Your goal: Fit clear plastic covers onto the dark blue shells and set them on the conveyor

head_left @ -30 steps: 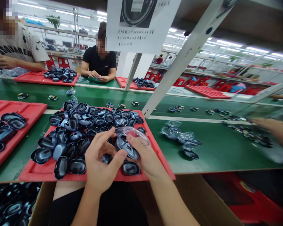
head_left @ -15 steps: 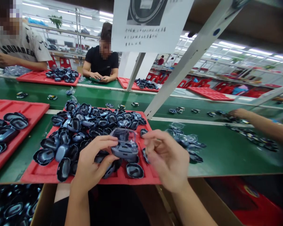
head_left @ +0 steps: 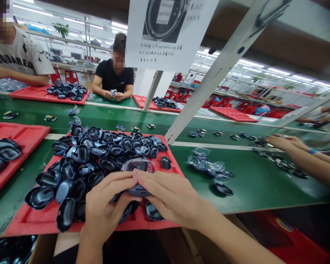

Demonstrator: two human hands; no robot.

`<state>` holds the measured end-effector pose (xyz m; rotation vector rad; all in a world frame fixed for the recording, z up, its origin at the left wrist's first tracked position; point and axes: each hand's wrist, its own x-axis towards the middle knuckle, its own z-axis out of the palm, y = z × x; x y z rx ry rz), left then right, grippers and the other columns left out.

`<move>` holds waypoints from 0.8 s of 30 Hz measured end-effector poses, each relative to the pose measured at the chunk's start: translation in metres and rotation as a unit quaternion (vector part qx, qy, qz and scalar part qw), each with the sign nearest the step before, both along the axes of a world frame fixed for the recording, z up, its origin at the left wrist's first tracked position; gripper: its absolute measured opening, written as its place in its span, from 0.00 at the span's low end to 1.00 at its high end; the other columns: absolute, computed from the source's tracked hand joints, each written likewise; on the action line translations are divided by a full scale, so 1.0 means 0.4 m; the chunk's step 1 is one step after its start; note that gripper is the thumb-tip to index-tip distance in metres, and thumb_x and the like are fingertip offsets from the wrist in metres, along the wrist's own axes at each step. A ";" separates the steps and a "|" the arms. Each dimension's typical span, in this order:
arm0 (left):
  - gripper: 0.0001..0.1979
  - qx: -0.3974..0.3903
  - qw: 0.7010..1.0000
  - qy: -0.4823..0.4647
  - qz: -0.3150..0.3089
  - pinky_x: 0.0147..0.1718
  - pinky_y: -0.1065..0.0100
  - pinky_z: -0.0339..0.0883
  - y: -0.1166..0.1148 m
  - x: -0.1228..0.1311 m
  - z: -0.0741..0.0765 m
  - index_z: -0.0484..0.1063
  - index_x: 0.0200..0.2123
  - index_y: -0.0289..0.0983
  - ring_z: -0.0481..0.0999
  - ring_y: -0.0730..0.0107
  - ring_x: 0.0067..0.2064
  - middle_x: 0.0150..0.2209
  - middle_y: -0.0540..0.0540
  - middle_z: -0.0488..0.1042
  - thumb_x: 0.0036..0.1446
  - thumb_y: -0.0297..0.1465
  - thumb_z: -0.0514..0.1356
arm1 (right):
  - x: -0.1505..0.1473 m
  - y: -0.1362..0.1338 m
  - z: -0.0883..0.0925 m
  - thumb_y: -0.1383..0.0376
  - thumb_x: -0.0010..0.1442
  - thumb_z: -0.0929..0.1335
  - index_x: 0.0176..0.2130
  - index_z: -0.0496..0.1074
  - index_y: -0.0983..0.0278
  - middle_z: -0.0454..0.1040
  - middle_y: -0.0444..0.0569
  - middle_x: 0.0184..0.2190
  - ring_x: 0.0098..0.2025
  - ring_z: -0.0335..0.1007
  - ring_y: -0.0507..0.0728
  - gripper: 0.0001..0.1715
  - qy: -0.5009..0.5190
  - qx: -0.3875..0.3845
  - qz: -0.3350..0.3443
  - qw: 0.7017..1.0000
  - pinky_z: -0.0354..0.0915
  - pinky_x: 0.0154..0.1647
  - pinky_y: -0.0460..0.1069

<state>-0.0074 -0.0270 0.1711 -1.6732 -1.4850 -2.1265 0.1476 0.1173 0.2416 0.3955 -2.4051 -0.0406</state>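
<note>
A dark blue plastic case with a raised clear lid (head_left: 137,165) is held between my two hands above the red tray (head_left: 169,223). My left hand (head_left: 107,201) grips its left side, thumb low and fingers over the top. From the right, my right hand (head_left: 170,194) closes on the same case, and the fingertips of both hands meet on top. The hands cover most of the case body. Below and behind them lies a heap of glossy dark blue shells (head_left: 82,154) on the tray.
Several clear-lidded pieces (head_left: 209,167) lie on the green bench right of the tray. Another red tray (head_left: 30,135) of shells stands at left. A slanted white post (head_left: 209,80) and a hanging paper sheet (head_left: 167,44) rise ahead. A co-worker's hands (head_left: 280,143) work at far right.
My right hand has come in from the right and now grips the case alongside my left hand. The view has shifted slightly. At far right, a second co-worker's hand has come into view.
</note>
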 end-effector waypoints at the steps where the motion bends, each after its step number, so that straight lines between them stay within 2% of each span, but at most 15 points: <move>1: 0.15 -0.002 1.000 0.004 0.003 0.61 0.80 0.73 0.000 0.000 -0.001 0.83 0.54 0.46 0.86 0.76 0.54 0.52 0.53 0.86 0.68 0.25 0.71 | -0.004 0.009 0.000 0.74 0.80 0.61 0.63 0.69 0.72 0.80 0.58 0.57 0.60 0.80 0.55 0.17 -0.003 -0.001 0.012 1.000 0.79 0.61 0.47; 3: 0.17 -0.017 1.000 -0.016 0.014 0.61 0.78 0.75 0.006 0.002 -0.001 0.81 0.57 0.48 0.85 0.74 0.57 0.56 0.52 0.84 0.68 0.25 0.71 | -0.028 0.048 0.004 0.71 0.81 0.63 0.65 0.70 0.69 0.81 0.55 0.57 0.59 0.80 0.52 0.18 -0.009 -0.011 0.020 1.000 0.78 0.61 0.45; 4: 0.21 -0.024 0.999 -0.041 0.021 0.60 0.75 0.76 0.010 0.006 0.000 0.79 0.61 0.50 0.83 0.71 0.59 0.61 0.50 0.81 0.69 0.26 0.70 | -0.051 0.081 0.010 0.68 0.80 0.65 0.65 0.72 0.68 0.82 0.53 0.55 0.56 0.82 0.52 0.18 -0.015 -0.018 0.008 1.000 0.78 0.60 0.45; 6: 0.31 -0.023 0.992 -0.119 0.029 0.58 0.71 0.80 0.021 0.015 0.004 0.70 0.71 0.55 0.82 0.67 0.61 0.72 0.46 0.71 0.70 0.26 0.68 | -0.118 0.171 0.029 0.64 0.77 0.69 0.63 0.78 0.64 0.83 0.50 0.50 0.49 0.83 0.53 0.19 -0.058 -0.040 -0.094 0.993 0.77 0.56 0.46; 7: 0.33 -0.020 0.988 -0.148 0.028 0.58 0.69 0.80 0.025 0.020 0.008 0.67 0.73 0.57 0.82 0.67 0.60 0.74 0.46 0.69 0.71 0.26 0.67 | -0.159 0.226 0.041 0.63 0.73 0.71 0.61 0.81 0.64 0.84 0.50 0.46 0.46 0.82 0.55 0.20 -0.103 -0.051 -0.194 0.974 0.76 0.55 0.48; 8: 0.32 -0.015 0.984 -0.175 0.029 0.57 0.69 0.81 0.027 0.024 0.012 0.66 0.73 0.58 0.83 0.67 0.59 0.74 0.46 0.68 0.72 0.27 0.66 | -0.203 0.285 0.053 0.63 0.71 0.72 0.61 0.81 0.63 0.83 0.50 0.47 0.49 0.81 0.57 0.21 -0.169 -0.071 -0.329 0.927 0.74 0.57 0.49; 9: 0.30 -0.011 0.980 -0.194 0.031 0.57 0.69 0.80 0.028 0.026 0.017 0.67 0.72 0.58 0.84 0.69 0.56 0.73 0.47 0.70 0.73 0.27 0.65 | -0.247 0.344 0.063 0.64 0.71 0.71 0.61 0.82 0.65 0.83 0.52 0.48 0.50 0.81 0.60 0.21 -0.193 -0.078 -0.383 0.900 0.73 0.58 0.51; 12: 0.21 -0.004 0.971 -0.232 0.061 0.54 0.71 0.80 0.018 0.023 0.027 0.74 0.66 0.55 0.85 0.72 0.50 0.65 0.47 0.78 0.74 0.30 0.64 | -0.351 0.502 0.062 0.67 0.72 0.72 0.51 0.83 0.71 0.82 0.58 0.44 0.50 0.80 0.63 0.13 -0.259 -0.095 -0.467 0.840 0.72 0.57 0.53; 15: 0.16 -0.002 0.964 -0.249 0.097 0.48 0.72 0.81 0.002 0.012 0.032 0.78 0.61 0.50 0.85 0.74 0.44 0.55 0.48 0.82 0.74 0.32 0.65 | -0.394 0.593 0.014 0.61 0.75 0.74 0.48 0.80 0.71 0.80 0.54 0.45 0.50 0.79 0.59 0.13 -0.318 -0.116 -0.506 0.794 0.75 0.58 0.55; 17: 0.12 -0.005 0.960 -0.252 0.118 0.46 0.74 0.81 -0.008 0.006 0.034 0.80 0.57 0.48 0.85 0.75 0.41 0.50 0.50 0.84 0.73 0.33 0.66 | -0.395 0.615 -0.026 0.58 0.77 0.74 0.48 0.79 0.71 0.80 0.53 0.46 0.50 0.79 0.57 0.16 -0.344 -0.127 -0.501 0.784 0.76 0.58 0.55; 20: 0.08 -0.012 0.955 -0.258 0.148 0.45 0.78 0.80 -0.022 -0.003 0.036 0.82 0.52 0.46 0.85 0.77 0.39 0.46 0.52 0.85 0.72 0.34 0.67 | -0.379 0.607 -0.061 0.58 0.78 0.73 0.49 0.79 0.71 0.79 0.52 0.47 0.50 0.79 0.57 0.16 -0.359 -0.138 -0.475 0.791 0.77 0.58 0.55; 24: 0.06 -0.022 0.965 -0.216 0.149 0.43 0.81 0.80 -0.039 -0.019 0.030 0.84 0.49 0.45 0.85 0.78 0.37 0.42 0.53 0.86 0.70 0.32 0.68 | -0.335 0.574 -0.040 0.59 0.80 0.71 0.55 0.79 0.71 0.78 0.54 0.54 0.58 0.77 0.60 0.16 -0.342 -0.154 -0.450 0.811 0.75 0.64 0.58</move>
